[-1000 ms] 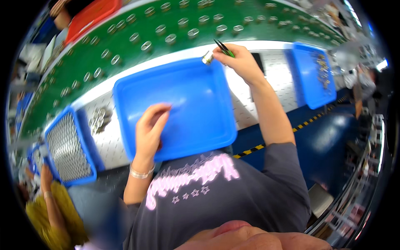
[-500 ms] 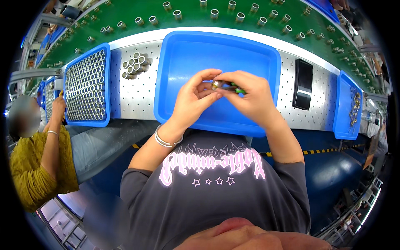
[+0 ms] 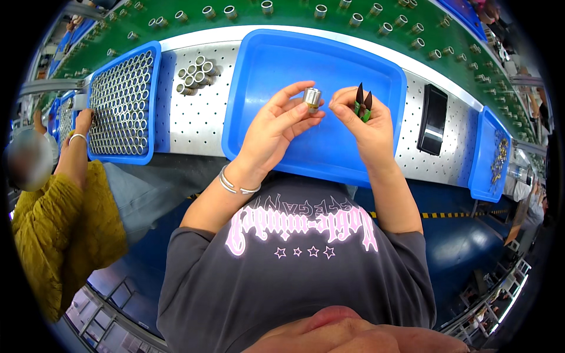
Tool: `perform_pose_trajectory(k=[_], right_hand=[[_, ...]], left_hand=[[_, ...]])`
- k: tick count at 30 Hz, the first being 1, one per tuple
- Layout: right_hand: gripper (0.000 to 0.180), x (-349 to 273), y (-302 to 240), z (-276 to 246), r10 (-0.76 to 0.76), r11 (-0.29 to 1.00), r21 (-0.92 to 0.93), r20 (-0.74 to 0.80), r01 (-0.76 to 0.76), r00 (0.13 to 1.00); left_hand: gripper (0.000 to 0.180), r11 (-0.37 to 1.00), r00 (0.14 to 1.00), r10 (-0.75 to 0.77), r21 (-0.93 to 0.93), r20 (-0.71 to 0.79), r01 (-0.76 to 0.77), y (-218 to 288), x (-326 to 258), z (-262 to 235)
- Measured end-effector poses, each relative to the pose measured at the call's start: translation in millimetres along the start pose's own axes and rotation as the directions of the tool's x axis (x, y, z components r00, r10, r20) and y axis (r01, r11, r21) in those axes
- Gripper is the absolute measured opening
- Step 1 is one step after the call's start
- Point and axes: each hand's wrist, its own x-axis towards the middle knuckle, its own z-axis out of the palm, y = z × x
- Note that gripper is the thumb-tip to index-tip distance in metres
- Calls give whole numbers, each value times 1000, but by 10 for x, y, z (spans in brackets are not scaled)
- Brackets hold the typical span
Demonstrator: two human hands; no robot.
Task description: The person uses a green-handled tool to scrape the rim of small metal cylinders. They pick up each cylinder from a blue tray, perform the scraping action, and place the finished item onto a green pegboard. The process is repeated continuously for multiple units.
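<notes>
My left hand pinches a short silvery metal cylinder between thumb and fingers, above the big blue tray. A brassy tint shows at the cylinder's lower end. Just right of it, my right hand is closed around a small green tool with two dark, pointed blades, like a pair of snips. The blades point up and away from me. Thumb and forefinger of that hand are pressed together, a little apart from the cylinder; anything between them is too small to make out.
Several metal sleeves stand on the perforated metal table. Left is a blue tray packed with sleeves, where a co-worker's hand rests. Right lie a black device and a blue bin of small brassy parts. Beyond runs a green belt.
My hands have drawn apart; before, both met at the cylinder. The cylinder now stands upright in my left hand, and the tool's blades have come into view in my right.
</notes>
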Motion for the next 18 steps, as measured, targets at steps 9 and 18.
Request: perform_pose_trajectory(k=[9,18], right_hand=[[10,12,-47,2,60,997,46,-49,-58,997],[10,-41,-40,-43,4,995,-104,-42,-9,999]], left_hand=[[44,998,1000,-21,-51,20,22,-3,5,-36],[49,1000,1000,4,1,-29,-4,-2,35,-61]])
